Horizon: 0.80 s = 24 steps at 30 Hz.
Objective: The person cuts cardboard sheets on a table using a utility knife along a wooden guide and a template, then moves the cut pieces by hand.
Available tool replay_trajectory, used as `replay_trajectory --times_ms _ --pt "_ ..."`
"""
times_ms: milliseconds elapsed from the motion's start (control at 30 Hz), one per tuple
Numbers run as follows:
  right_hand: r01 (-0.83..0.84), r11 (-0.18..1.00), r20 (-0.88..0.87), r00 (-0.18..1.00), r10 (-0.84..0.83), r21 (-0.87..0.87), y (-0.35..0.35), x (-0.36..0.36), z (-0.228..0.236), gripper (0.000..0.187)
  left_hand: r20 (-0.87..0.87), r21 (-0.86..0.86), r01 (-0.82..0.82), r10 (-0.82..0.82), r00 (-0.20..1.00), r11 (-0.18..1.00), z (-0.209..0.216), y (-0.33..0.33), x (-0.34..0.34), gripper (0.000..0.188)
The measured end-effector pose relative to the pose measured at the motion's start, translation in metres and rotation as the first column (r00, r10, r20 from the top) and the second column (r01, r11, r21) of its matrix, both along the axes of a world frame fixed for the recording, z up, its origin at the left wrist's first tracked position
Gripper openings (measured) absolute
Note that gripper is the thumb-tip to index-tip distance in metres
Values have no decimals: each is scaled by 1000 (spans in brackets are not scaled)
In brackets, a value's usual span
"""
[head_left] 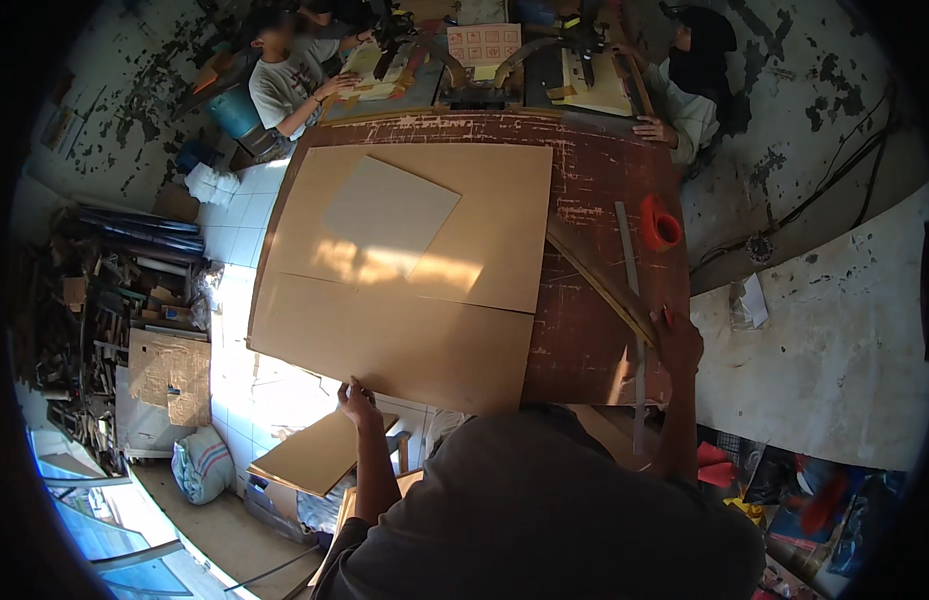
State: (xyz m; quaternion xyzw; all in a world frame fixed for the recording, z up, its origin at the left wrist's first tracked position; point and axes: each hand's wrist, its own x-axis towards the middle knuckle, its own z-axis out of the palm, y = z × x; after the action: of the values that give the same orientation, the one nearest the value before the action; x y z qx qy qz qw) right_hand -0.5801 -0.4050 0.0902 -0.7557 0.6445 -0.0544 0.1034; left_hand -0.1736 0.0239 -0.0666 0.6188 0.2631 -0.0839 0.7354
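Note:
A large brown cardboard sheet (455, 350) lies on the dark red worktable (595, 330), with a line across its width. My left hand (359, 404) pinches its near edge, left of my body. On the sheet's far half rests a smaller grey-brown board (390, 212), tilted. My right hand (679, 342) is closed at the table's right side, with a small red piece showing at its fingers; what it is I cannot make out. A wooden strip (600, 280) slants from the sheet's right edge to this hand. Just beside it runs a long metal ruler (630, 260).
An orange-red tape dispenser (661, 226) stands on the table's right. Two people (295, 85) (690, 95) work at machines across the far edge. Cut boards (320, 450) are stacked below on the left; scrap shelves (115, 300) line the left wall. A pale panel (815, 340) leans right.

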Motion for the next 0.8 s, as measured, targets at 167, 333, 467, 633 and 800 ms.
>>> replay_trajectory --times_ms 167,333,467,633,800 --pt "-20 999 -106 994 15 -46 -6 -51 48 54 24 18 -98 97 995 995 -6 5 23 22" --pt "-11 998 -144 990 1 -69 -10 -94 90 51 42 81 -127 123 991 989 -5 15 42 22" --pt "-20 987 -132 991 -1 -157 -3 -138 123 49 74 142 -131 121 990 981 -12 25 62 23" --pt "-52 972 -214 977 2 -228 3 -184 173 55 54 145 -141 134 989 979 -28 35 70 25" --pt "-8 980 -110 994 -14 -199 12 -224 205 49 77 214 -127 113 991 968 -26 31 61 28"
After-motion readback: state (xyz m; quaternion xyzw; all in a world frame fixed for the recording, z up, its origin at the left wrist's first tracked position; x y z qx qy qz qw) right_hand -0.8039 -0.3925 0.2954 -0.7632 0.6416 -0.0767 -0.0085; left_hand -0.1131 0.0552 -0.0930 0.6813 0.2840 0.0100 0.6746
